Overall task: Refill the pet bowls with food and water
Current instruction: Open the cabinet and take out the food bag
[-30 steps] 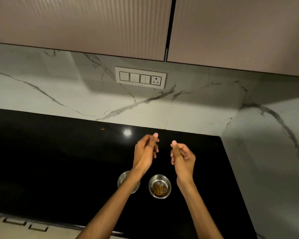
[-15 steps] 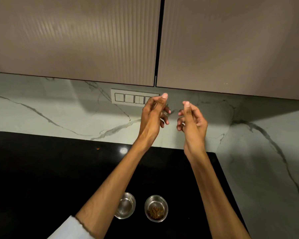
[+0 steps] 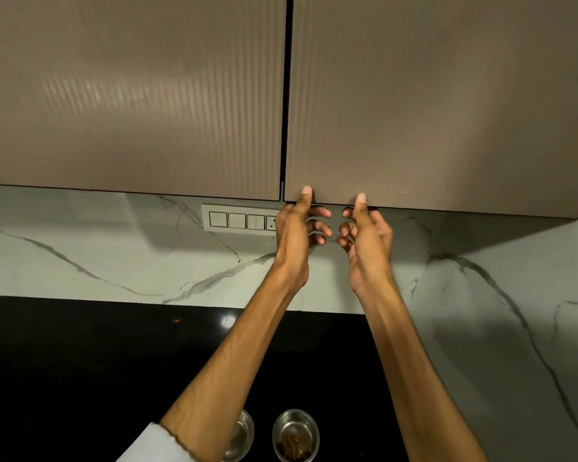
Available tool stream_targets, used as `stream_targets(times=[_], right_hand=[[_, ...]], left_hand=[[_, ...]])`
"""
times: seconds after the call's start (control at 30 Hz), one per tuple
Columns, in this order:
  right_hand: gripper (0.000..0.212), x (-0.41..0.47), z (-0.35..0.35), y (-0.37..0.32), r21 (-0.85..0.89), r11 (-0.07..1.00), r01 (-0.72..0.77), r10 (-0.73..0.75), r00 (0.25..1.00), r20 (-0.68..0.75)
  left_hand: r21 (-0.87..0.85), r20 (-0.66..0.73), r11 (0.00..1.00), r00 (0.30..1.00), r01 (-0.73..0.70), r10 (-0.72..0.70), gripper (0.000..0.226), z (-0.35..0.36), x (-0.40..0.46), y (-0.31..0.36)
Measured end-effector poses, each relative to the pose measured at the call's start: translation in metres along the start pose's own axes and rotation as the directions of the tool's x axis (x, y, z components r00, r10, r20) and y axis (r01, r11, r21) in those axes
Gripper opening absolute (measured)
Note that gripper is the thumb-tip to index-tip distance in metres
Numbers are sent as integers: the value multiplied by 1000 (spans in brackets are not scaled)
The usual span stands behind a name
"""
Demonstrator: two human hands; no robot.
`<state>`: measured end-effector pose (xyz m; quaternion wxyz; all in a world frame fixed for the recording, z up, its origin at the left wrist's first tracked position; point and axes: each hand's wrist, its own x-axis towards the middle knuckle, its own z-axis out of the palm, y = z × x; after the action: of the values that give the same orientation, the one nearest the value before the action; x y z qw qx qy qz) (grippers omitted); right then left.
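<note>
Two steel bowls sit on the black desk (image 3: pixel 80 378) at the bottom edge: the right bowl (image 3: pixel 295 435) holds some brown kibble, while the left bowl (image 3: pixel 244 435) is half hidden by the forearm. They look light, rigid and slick, best gripped at the rim. Both hands are up at the right cabinet door (image 3: pixel 431 105), well apart from the bowls. The left hand (image 3: pixel 297 235) and right hand (image 3: pixel 364 238) press thumbs on its lower edge, fingers loosely curled beneath, holding nothing. A switch plate (image 3: pixel 239 221) sits beside them.

cabinet doors (image 3: pixel 414 95): matt, ribbed | countertop (image 3: pixel 80 378): glossy black | bowls (image 3: pixel 296 435): shiny metal | backsplash (image 3: pixel 97 248): veined marble
</note>
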<state>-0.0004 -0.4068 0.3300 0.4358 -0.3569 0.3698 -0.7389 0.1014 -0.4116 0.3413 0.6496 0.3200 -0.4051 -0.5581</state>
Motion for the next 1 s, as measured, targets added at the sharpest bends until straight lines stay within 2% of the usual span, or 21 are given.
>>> stream_targets(times=[0.2, 0.6, 1.0], right_hand=[[23, -9, -2, -4, -77, 997, 2, -4, 1000, -25], [26, -59, -7, -23, -94, 996, 8, -13, 998, -61], [41, -118, -24, -51, -94, 995, -34, 22, 992, -123]], left_hand=[[23, -6, 1000, 1000, -14, 15, 35, 1, -11, 0], [28, 77, 1000, 997, -8, 6, 35, -9, -64, 9], [53, 246, 998, 969, 24, -37, 34, -10, -139, 22]])
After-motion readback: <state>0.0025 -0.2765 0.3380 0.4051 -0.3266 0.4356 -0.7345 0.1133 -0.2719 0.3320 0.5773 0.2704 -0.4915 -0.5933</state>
